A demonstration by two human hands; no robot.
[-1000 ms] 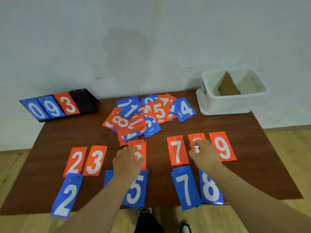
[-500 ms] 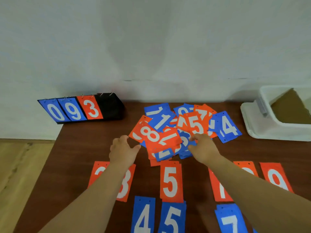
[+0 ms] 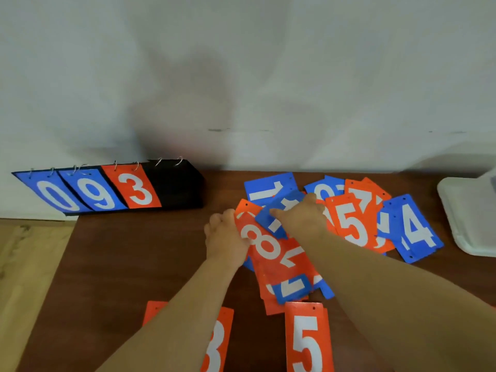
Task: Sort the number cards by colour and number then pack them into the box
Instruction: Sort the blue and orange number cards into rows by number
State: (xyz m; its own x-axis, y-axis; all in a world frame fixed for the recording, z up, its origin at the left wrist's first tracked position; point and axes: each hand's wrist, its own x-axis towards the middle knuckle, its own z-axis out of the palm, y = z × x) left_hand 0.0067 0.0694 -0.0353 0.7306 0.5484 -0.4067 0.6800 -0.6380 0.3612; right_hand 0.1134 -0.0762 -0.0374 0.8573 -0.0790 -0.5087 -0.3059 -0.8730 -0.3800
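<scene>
The left hand [image 3: 225,237] sits at the left edge of an orange plastic card printed with a white 8 [image 3: 257,242]. Its fingers are curled and tucked under that edge, grasping it. The right hand [image 3: 300,216] lies on a tilted blue plastic card printed with a white 1 [image 3: 280,201], with the thumb laid across the card. Its fingertips are hidden past the knuckles, so I cannot tell whether it pinches the card or only presses on it.

Both cards belong to a loose heap of orange and blue number cards [image 3: 290,264] in the middle of the dark brown wooden worktop [image 3: 134,251]. Most numbers in the heap are half covered (a blue card at the back shows only the top of a rounded digit). An orange card with a 5 [image 3: 351,224] and a blue card with a 4 [image 3: 413,226] lie readable on its right side.

Nearer the person, a separate orange 5 card [image 3: 307,342] lies flat, cut off by the bottom edge. An orange 3 card [image 3: 217,345] beside it is partly hidden by the left forearm.

The white plastic box [image 3: 467,218] stands at the far right, mostly out of view, and its inside cannot be seen. At back left a black flip scoreboard stand [image 3: 174,183] shows a blue 0, a blue 9 and an orange 3, against a pale wall [image 3: 241,76]. Light wooden floor [image 3: 26,251] shows at the left.
</scene>
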